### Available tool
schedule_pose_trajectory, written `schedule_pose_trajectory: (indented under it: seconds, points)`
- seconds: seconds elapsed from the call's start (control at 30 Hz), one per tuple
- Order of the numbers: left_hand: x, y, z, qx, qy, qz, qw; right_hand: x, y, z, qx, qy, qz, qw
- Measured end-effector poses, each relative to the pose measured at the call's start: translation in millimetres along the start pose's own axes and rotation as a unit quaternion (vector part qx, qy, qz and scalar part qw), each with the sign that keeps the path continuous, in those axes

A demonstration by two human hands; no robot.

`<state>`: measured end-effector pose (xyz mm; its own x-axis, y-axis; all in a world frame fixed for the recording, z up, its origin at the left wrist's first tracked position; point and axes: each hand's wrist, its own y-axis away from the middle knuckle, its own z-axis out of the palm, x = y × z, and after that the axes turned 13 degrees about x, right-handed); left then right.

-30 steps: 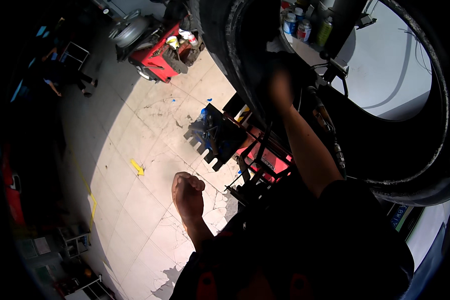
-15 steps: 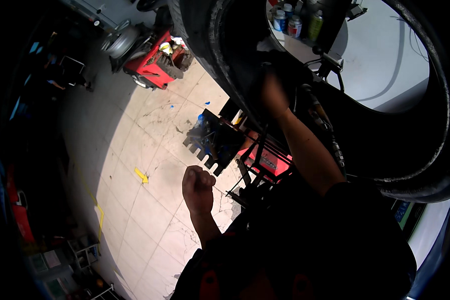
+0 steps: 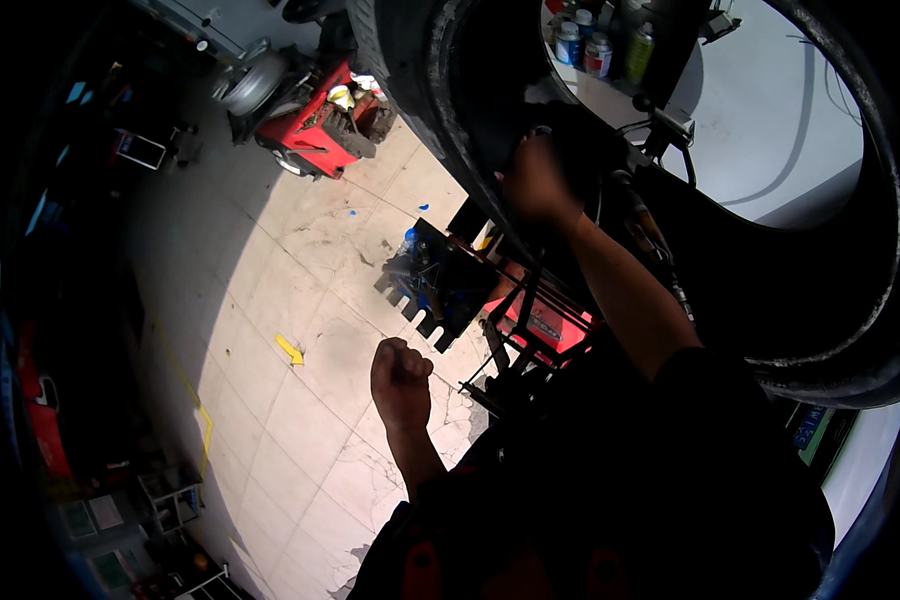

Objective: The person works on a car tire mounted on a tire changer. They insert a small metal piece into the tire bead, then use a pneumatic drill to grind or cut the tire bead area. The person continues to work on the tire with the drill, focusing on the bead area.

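A large black tire (image 3: 394,85) fills the upper right, its curved rim arching round toward the right edge. Inside its near opening is my right hand (image 3: 545,185), close to the dark inner wall. Its fingers are closed round a dark object with a small rounded end; shadow and blur hide its kind. My left hand (image 3: 402,385) is a fist held in the air over the floor, apart from the tire, with nothing showing in it. Just right of my right forearm hangs an air hose with a metal fitting (image 3: 650,235).
Below the tire stand a black slotted tool rack (image 3: 435,290) and a red machine part (image 3: 545,320). Bottles and cans (image 3: 598,55) stand behind the tire opening. Farther off are a red cart (image 3: 315,130) and a metal wheel rim (image 3: 255,85). A yellow arrow (image 3: 290,350) marks the tiled floor.
My right hand has shifted slightly within the tire and shows a little more clearly. My left fist keeps its shape. The whole view has moved slightly.
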<state>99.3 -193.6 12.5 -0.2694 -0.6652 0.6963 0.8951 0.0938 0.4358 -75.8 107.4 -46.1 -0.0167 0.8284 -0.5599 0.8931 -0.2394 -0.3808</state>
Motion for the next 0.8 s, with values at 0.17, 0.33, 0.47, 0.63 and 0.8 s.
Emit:
schedule_pose_trajectory:
  seconds: [0.17, 0.33, 0.47, 0.63, 0.8]
  points:
    - [-0.9, -7.6, -5.6, 0.012, 0.024, -0.035, 0.999, -2.9, 3.2, -11.7, 0.031, -0.115, -0.127, 0.985]
    - [2.6, -12.3, 11.0, 0.002, 0.022, -0.026, 0.999, 37.3, 9.9, 38.4, 0.196, 0.083, -0.077, 0.974]
    - [-3.7, -13.6, -12.0, 0.027, 0.053, -0.046, 0.997, -2.3, 5.2, -32.2, -0.096, -0.060, 0.082, 0.990]
    - [-7.2, -17.8, 2.6, 0.002, 0.043, -0.074, 0.996, 37.9, -5.0, -7.5, 0.032, 0.087, -0.020, 0.995]
    - [-6.3, -18.1, -5.0, 0.023, 0.035, -0.061, 0.997, 36.1, -4.2, -3.7, -0.001, 0.028, 0.030, 0.999]
